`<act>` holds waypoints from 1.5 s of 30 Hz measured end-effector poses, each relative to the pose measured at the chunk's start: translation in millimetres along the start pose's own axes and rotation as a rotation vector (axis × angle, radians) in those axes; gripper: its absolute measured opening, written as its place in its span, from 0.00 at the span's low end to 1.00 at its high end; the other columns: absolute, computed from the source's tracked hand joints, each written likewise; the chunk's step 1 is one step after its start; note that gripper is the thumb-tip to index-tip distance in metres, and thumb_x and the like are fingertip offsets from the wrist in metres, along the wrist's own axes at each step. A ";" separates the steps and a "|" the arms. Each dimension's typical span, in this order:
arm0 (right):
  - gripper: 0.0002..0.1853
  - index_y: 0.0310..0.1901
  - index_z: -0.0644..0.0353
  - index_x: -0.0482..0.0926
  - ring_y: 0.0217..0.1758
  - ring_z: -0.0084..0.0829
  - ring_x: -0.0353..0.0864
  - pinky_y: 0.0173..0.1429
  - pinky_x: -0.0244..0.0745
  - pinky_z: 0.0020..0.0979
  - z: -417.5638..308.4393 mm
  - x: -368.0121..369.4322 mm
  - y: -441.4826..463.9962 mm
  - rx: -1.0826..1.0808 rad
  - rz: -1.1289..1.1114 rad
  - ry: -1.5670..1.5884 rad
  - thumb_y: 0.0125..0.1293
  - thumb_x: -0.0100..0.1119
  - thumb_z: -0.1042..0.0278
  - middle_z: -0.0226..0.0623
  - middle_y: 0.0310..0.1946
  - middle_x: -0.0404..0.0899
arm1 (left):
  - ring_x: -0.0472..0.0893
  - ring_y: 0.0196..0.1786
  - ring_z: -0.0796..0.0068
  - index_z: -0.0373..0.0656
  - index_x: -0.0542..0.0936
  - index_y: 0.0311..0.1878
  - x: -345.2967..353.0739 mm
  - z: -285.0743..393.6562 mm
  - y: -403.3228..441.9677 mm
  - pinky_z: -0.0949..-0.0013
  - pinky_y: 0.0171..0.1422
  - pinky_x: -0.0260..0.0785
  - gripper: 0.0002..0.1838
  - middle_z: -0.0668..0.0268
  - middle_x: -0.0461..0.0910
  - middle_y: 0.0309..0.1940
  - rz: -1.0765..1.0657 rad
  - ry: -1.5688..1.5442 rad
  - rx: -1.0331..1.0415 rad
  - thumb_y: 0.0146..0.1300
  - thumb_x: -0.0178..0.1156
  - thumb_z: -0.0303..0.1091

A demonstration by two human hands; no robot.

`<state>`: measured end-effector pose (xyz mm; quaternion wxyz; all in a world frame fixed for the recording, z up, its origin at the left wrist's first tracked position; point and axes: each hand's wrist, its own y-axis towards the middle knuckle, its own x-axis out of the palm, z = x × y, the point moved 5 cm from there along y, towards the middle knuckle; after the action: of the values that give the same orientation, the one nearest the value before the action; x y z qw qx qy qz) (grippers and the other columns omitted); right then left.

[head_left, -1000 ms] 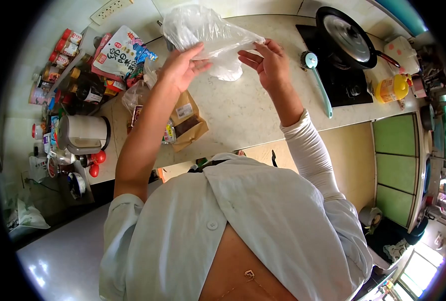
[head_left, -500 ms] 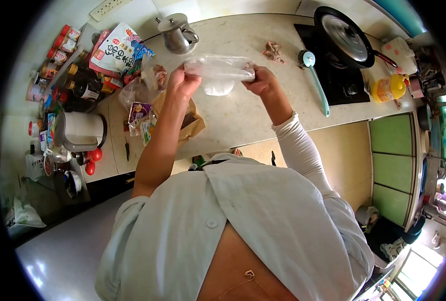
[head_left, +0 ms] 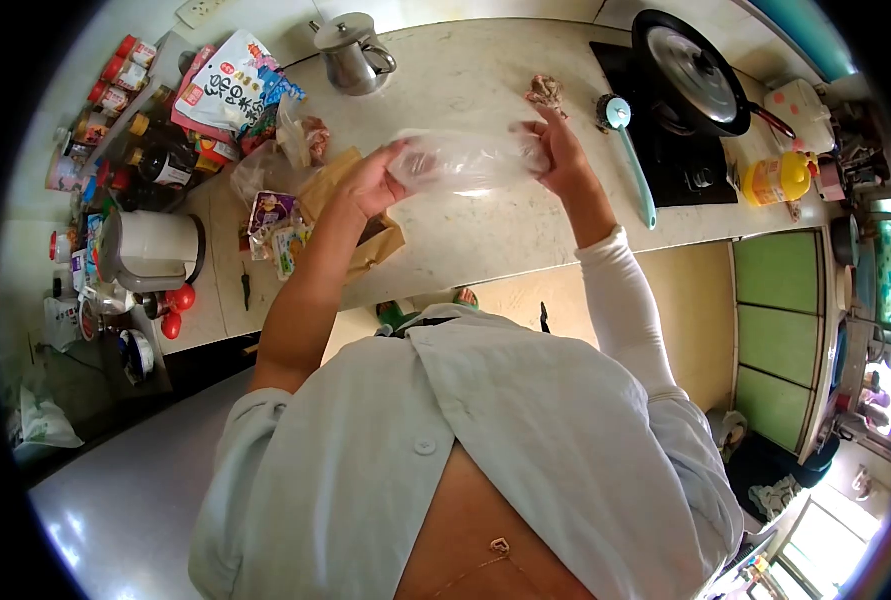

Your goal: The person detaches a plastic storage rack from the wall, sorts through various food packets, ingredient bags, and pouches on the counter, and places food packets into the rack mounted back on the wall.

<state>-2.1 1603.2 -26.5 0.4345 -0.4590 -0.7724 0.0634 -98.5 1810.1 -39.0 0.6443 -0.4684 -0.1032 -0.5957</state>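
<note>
A clear, thin plastic bag stretches sideways between my two hands above the counter. My left hand grips its left end, with the fingertips partly behind the film. At the other end, my right hand has the bag's edge between thumb and fingers. Some of those fingers are lifted and spread, and the thumb side shows blurred through the plastic. Under and beside my left forearm lies an open brown paper bag.
A steel pot with a lid stands at the back. Right are a crumpled cloth-like bundle, a long-handled brush and a lidded pan on the black stove. Food packets, bottles and jars crowd the left.
The bag is spread wider and has lost its hanging bulge. Both hands have moved slightly down, the right one also outward, and its fingers have loosened and lifted.
</note>
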 end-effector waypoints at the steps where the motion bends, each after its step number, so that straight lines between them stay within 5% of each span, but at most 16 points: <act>1: 0.16 0.35 0.65 0.74 0.20 0.21 0.66 0.24 0.63 0.21 5.2 -17.7 5.6 0.003 0.053 -0.125 0.55 0.57 0.58 0.26 0.18 0.67 | 0.73 0.50 0.63 0.37 0.70 0.46 -15.6 0.5 9.7 0.55 0.57 0.66 0.13 0.58 0.73 0.46 0.119 -0.098 0.012 0.64 0.44 0.34; 2: 0.16 0.35 0.65 0.74 0.20 0.21 0.66 0.24 0.63 0.21 11.2 -13.2 -0.5 0.005 0.057 -0.127 0.55 0.57 0.58 0.26 0.18 0.67 | 0.73 0.50 0.63 0.37 0.70 0.46 -16.5 -0.3 14.4 0.55 0.57 0.66 0.13 0.58 0.73 0.46 0.118 -0.102 0.010 0.64 0.44 0.34; 4: 0.16 0.34 0.64 0.76 0.22 0.20 0.65 0.26 0.62 0.22 21.5 5.2 -19.9 -0.185 0.071 -0.867 0.53 0.60 0.58 0.25 0.20 0.69 | 0.75 0.47 0.64 0.37 0.72 0.44 -15.7 -3.5 19.5 0.59 0.55 0.68 0.11 0.58 0.74 0.44 0.055 -0.276 0.016 0.63 0.44 0.32; 6: 0.15 0.34 0.64 0.78 0.25 0.20 0.67 0.28 0.61 0.21 31.1 -13.3 -4.3 -0.181 0.048 -0.890 0.52 0.61 0.59 0.26 0.21 0.70 | 0.75 0.44 0.66 0.38 0.73 0.41 -23.9 -6.1 30.4 0.60 0.52 0.69 0.10 0.59 0.75 0.42 -0.014 -0.354 0.008 0.62 0.46 0.32; 9: 0.14 0.35 0.67 0.75 0.30 0.26 0.72 0.32 0.68 0.26 34.7 -18.8 4.6 -0.095 0.025 -0.566 0.56 0.58 0.62 0.30 0.25 0.71 | 0.76 0.39 0.71 0.39 0.75 0.38 -34.8 -8.0 29.8 0.64 0.46 0.71 0.09 0.62 0.76 0.38 -0.099 -0.331 -0.013 0.60 0.49 0.33; 11: 0.14 0.35 0.71 0.70 0.33 0.33 0.75 0.39 0.74 0.36 39.3 -16.2 14.1 -0.096 0.135 -0.062 0.61 0.51 0.65 0.38 0.31 0.72 | 0.76 0.37 0.74 0.40 0.76 0.37 -28.9 -11.8 20.1 0.67 0.44 0.71 0.09 0.64 0.77 0.36 -0.113 -0.231 -0.029 0.59 0.51 0.34; 12: 0.14 0.35 0.71 0.70 0.33 0.33 0.75 0.39 0.74 0.36 39.9 -16.2 22.7 -0.094 0.137 -0.060 0.61 0.51 0.65 0.38 0.31 0.72 | 0.76 0.37 0.76 0.40 0.76 0.39 -18.7 -17.1 6.1 0.68 0.43 0.70 0.11 0.66 0.77 0.36 -0.011 -0.050 -0.099 0.59 0.52 0.36; 14: 0.12 0.36 0.71 0.66 0.36 0.38 0.76 0.46 0.76 0.42 51.3 -18.0 41.3 0.040 0.187 0.452 0.64 0.45 0.67 0.45 0.36 0.71 | 0.76 0.38 0.79 0.41 0.76 0.41 -18.8 -26.1 -5.7 0.69 0.42 0.70 0.12 0.67 0.77 0.36 0.093 0.129 -0.170 0.58 0.53 0.38; 17: 0.12 0.37 0.71 0.67 0.34 0.37 0.76 0.44 0.77 0.39 64.8 -12.8 56.6 0.016 0.186 0.533 0.64 0.43 0.68 0.45 0.34 0.72 | 0.75 0.43 0.76 0.41 0.74 0.45 -30.8 -38.6 -6.2 0.66 0.47 0.69 0.17 0.67 0.76 0.40 0.046 0.478 -0.216 0.56 0.55 0.41; 19: 0.11 0.36 0.70 0.68 0.33 0.36 0.76 0.42 0.77 0.37 69.7 -19.4 60.1 0.062 0.227 0.505 0.64 0.44 0.67 0.44 0.33 0.73 | 0.73 0.48 0.71 0.42 0.72 0.49 -29.9 -39.8 -3.4 0.63 0.53 0.67 0.19 0.66 0.75 0.44 -0.091 0.037 -0.072 0.58 0.54 0.42; 29: 0.09 0.34 0.63 0.73 0.31 0.27 0.78 0.38 0.76 0.30 76.6 -29.9 38.3 0.206 0.123 0.153 0.62 0.47 0.66 0.33 0.29 0.77 | 0.73 0.49 0.67 0.42 0.71 0.48 -66.6 -42.4 36.8 0.62 0.55 0.66 0.16 0.63 0.74 0.45 0.108 -0.396 0.100 0.62 0.48 0.42; 35: 0.08 0.33 0.63 0.72 0.27 0.26 0.76 0.34 0.75 0.28 72.3 -50.6 57.3 0.119 0.076 0.141 0.61 0.47 0.68 0.32 0.26 0.75 | 0.70 0.51 0.65 0.42 0.67 0.52 -67.1 -43.5 20.5 0.62 0.54 0.65 0.27 0.63 0.68 0.52 0.255 0.260 -0.043 0.53 0.59 0.47; 37: 0.07 0.32 0.63 0.72 0.26 0.26 0.75 0.32 0.75 0.28 72.9 -49.7 57.0 0.099 0.090 0.107 0.61 0.48 0.68 0.32 0.25 0.74 | 0.69 0.52 0.61 0.41 0.64 0.56 -56.6 -18.1 21.9 0.61 0.56 0.60 0.37 0.61 0.65 0.54 0.415 0.976 0.389 0.45 0.65 0.49; 38: 0.06 0.31 0.63 0.72 0.24 0.27 0.74 0.30 0.73 0.27 68.9 -42.0 51.2 0.083 0.124 0.047 0.59 0.50 0.69 0.31 0.24 0.73 | 0.69 0.52 0.61 0.41 0.64 0.56 -44.7 -16.0 22.2 0.61 0.56 0.60 0.37 0.61 0.65 0.54 0.417 0.975 0.387 0.45 0.65 0.49; 40: 0.05 0.31 0.63 0.72 0.23 0.27 0.73 0.28 0.72 0.26 64.3 -35.9 46.8 0.072 0.157 -0.015 0.58 0.51 0.70 0.31 0.23 0.72 | 0.68 0.54 0.62 0.46 0.59 0.60 11.9 -9.6 17.6 0.62 0.55 0.61 0.41 0.56 0.67 0.52 0.298 1.672 0.752 0.43 0.66 0.47; 45: 0.10 0.35 0.66 0.71 0.28 0.27 0.74 0.32 0.71 0.25 47.8 -35.0 44.8 -0.056 0.057 -0.223 0.53 0.57 0.71 0.34 0.27 0.74 | 0.72 0.48 0.57 0.43 0.67 0.53 20.4 -28.0 59.4 0.62 0.49 0.65 0.28 0.52 0.73 0.44 0.180 1.861 0.563 0.49 0.61 0.43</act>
<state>-0.6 1616.4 -99.6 0.3311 -0.4828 -0.8039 0.1047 -53.5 1767.3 -68.6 0.5999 0.3539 0.3442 -0.6296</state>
